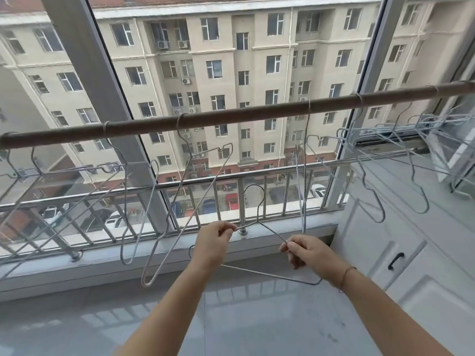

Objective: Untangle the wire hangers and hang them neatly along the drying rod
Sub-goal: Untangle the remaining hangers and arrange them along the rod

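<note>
A brown drying rod [231, 115] runs across the window, rising to the right. Several wire hangers hang from it, one of them [180, 209] swung askew near the middle. A tangled bunch of hangers [421, 129] crowds the rod's right end. Below the rod I hold one loose wire hanger [267, 272] with its hook pointing up. My left hand [214, 240] pinches its left shoulder close to the neck. My right hand [305, 253] pinches its right shoulder wire. Both arms reach forward from the bottom of the view.
A metal railing [128, 199] runs along the window sill behind the hangers. White cabinets [401, 253] with a dark handle stand at the right. Grey tiled floor [77, 317] lies below. Apartment buildings and parked cars show through the glass.
</note>
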Available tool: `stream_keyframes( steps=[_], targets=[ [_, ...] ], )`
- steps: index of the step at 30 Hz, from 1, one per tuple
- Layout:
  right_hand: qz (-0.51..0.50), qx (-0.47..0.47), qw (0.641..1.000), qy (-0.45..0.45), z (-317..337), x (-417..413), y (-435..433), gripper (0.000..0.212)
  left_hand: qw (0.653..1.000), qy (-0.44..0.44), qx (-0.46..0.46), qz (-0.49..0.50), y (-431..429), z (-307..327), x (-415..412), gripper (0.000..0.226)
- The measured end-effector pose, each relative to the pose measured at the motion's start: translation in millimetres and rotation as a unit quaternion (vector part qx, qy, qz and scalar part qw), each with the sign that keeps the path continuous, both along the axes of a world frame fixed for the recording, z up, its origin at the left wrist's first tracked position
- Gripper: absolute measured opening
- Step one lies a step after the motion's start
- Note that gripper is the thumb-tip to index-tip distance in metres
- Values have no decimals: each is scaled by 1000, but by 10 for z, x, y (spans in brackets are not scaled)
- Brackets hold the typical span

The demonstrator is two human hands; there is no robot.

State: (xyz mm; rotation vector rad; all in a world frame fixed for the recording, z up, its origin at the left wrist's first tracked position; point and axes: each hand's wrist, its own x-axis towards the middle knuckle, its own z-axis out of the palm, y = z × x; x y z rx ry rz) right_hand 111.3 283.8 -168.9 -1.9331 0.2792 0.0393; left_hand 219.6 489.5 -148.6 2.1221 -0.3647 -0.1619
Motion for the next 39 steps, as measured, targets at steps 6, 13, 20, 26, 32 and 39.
stream_keyframes(
  steps=[6, 13, 20, 26, 32, 39],
  targets=[
    [-101, 135, 984, -53, 97, -214, 441, 26, 992, -14, -111, 65, -215, 94, -358, 8],
    [-145, 175, 965, -130, 369, -138, 945, 25, 951, 186, -245, -2, -292, 391, -519, 17],
    [-142, 207, 953, -168, 547, -74, 1187, 23, 936, 175, -305, 1, -209, 721, -506, 10],
    [-136, 220, 934, -245, 815, -29, 1160, 30, 929, 138, -343, -29, -277, 1003, -451, 9],
    [-135, 195, 930, -282, 1037, 44, 1024, 22, 921, 134, -364, -34, -411, 1187, -375, 8],
    [-130, 203, 925, -294, 1183, 193, 926, 23, 919, 111, -376, -34, -511, 1327, -251, 9]
  ],
)
